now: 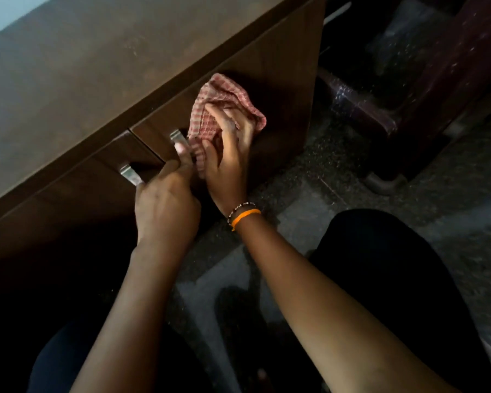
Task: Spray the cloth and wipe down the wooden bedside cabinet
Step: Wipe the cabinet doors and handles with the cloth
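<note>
The dark wooden bedside cabinet (77, 80) fills the upper left, its top sloping across the view and two doors below. My right hand (228, 143) presses a red-and-white checked cloth (219, 95) flat against the right door (281, 89). My left hand (165, 205) is closed around the metal handle (179, 141) of that right door, just left of the cloth. A second metal handle (129, 174) sits on the left door, partly behind my left hand. No spray bottle shows.
A dark maroon plastic chair (425, 89) stands to the right of the cabinet on the speckled stone floor (323, 177). My knees in dark trousers (394, 279) are close in front of the cabinet. An orange band and beads circle my right wrist.
</note>
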